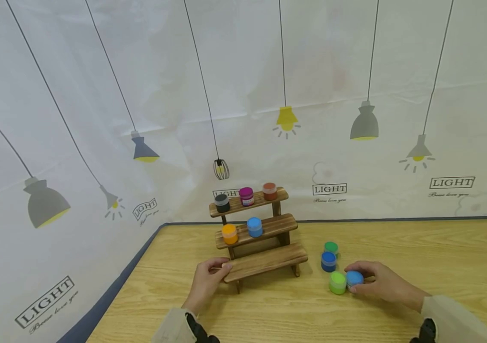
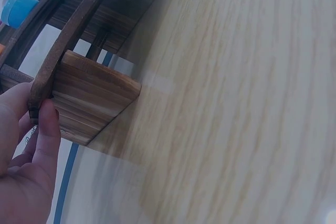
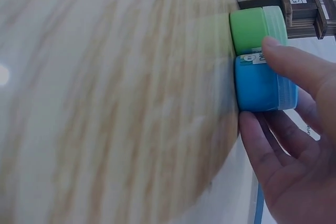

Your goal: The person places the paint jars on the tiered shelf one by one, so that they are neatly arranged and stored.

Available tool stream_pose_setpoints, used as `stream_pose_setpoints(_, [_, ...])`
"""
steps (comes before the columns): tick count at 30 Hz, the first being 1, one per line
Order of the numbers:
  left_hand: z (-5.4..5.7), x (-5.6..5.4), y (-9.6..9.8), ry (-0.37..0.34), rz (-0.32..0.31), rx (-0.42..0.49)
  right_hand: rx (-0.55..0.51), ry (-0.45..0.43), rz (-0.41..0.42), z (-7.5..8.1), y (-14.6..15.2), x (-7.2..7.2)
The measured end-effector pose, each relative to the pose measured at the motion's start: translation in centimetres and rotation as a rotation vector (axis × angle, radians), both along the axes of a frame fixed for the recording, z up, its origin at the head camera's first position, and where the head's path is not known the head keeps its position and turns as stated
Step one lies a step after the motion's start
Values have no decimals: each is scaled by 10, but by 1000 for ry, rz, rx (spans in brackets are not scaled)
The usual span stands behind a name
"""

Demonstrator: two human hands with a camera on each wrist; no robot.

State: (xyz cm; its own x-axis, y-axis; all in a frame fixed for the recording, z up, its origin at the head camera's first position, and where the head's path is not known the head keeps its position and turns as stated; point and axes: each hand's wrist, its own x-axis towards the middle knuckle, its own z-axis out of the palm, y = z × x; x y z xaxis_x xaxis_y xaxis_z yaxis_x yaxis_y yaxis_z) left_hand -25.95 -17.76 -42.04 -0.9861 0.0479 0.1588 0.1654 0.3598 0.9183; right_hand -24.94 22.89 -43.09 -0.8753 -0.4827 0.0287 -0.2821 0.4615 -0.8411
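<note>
A three-tier wooden stand (image 1: 265, 263) stands on the table, and my left hand (image 1: 207, 280) pinches the left end of its lowest step. In the left wrist view the thumb and fingers (image 2: 48, 129) grip that step's edge from both sides. My right hand (image 1: 380, 285) holds a light blue paint jar (image 1: 354, 278) between thumb and fingers, the jar upright on the table. Right beside it is a lime green jar (image 1: 337, 283). Just behind them are a dark blue jar (image 1: 328, 262) and a green jar (image 1: 331, 248).
On the top step sit a black jar (image 1: 222, 203), a magenta jar (image 1: 246, 196) and a brown jar (image 1: 269, 191). The middle step bears an orange jar (image 1: 229, 234) and a blue jar (image 1: 254, 227). A lamp-printed cloth (image 1: 252, 138) hangs behind the wooden table (image 1: 282, 314).
</note>
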Motion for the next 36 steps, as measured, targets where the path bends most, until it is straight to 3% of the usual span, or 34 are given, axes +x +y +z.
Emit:
stream_pose_setpoints(14, [0,-2,0,7,5,-9,56,-31,-109,14,8,3])
stream_pose_setpoints(22, [-3,-3,0,12,21,-8,82,123,-80,28,9,1])
stream_pose_setpoints(29, [-3,0,-1,116,-31,22,81,159,-79,45,-3,1])
stream_pose_setpoints(36, [-4,-3,1,16,23,-10,18,175,-15,55,-23,1])
